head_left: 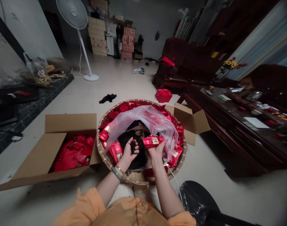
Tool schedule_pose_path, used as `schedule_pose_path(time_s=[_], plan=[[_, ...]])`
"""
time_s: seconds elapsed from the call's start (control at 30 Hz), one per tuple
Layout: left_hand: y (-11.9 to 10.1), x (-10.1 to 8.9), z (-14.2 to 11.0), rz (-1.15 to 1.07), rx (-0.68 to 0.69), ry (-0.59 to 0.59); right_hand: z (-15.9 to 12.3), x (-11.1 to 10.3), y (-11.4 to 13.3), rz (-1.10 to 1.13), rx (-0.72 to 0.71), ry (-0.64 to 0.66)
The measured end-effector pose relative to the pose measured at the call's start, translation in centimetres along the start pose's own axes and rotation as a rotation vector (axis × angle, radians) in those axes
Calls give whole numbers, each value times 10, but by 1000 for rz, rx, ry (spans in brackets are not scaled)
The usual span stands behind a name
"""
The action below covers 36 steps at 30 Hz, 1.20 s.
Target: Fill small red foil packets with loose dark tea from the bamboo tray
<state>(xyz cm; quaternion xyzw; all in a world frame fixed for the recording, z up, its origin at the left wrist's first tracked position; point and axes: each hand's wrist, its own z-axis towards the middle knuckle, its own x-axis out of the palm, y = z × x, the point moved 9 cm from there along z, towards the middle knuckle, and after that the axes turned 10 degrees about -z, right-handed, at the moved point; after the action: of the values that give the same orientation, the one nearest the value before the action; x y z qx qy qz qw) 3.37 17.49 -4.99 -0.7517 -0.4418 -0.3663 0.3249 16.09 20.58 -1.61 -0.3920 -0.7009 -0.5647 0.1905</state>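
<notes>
My left hand (pixel 126 153) is cupped, fingers curled round a small clump of dark, leaf-like loose material. More of this dark loose material (pixel 140 158) lies below in a clear plastic bag (pixel 146 113) whose mouth is spread wide. Across the fingers of my right hand (pixel 157 152) rests a red pouch (pixel 151 142) with gold print, held by thumb and fingers, its one end pointing toward my left hand. Bag and hands are over a round woven bamboo tray (pixel 101 158). Several more red pouches (pixel 115 152) lie around the bag in the tray.
Left of the tray stands an open cardboard box (pixel 55 122) filled with red pouches. Another open box (pixel 190 117) is behind the tray's right side, near a red carton (pixel 163 95). A dark wooden table (pixel 214 125) runs along the right; a black stool-like object (pixel 196 196) is nearby.
</notes>
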Motion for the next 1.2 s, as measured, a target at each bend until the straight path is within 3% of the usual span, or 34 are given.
schedule_pose_path(time_s=[0.17,0.33,0.5,0.57,0.67,0.7,0.73,0.77,0.83,0.9,0.97,1.2], plan=[[0,-5,-1,275,42,-17,2,-2,-10,-97,-42,11],[-5,2,-8,681,137,53,3,0,-22,-137,-39,16],[-12,0,-5,869,174,16,3,3,-31,-266,-71,47],[-25,1,-2,974,228,-21,0,-4,-19,-370,-156,-22],[-53,11,1,1160,315,-54,-20,-3,33,-757,-528,-165],[-62,17,1,1231,338,-57,-29,10,48,-950,-677,-130],[-70,22,1,1304,358,-58,-38,32,55,-1162,-812,-7],[-77,29,0,1376,376,-54,-46,57,48,-1386,-896,226],[-84,41,-1,1511,398,-35,-60,88,22,-1736,-962,674],[-86,52,-2,1623,416,-17,-65,99,1,-1938,-932,933],[-86,58,-4,1711,425,-2,-59,103,-10,-2064,-870,988],[-90,56,-6,1829,433,36,-48,87,-15,-2234,-716,854]])
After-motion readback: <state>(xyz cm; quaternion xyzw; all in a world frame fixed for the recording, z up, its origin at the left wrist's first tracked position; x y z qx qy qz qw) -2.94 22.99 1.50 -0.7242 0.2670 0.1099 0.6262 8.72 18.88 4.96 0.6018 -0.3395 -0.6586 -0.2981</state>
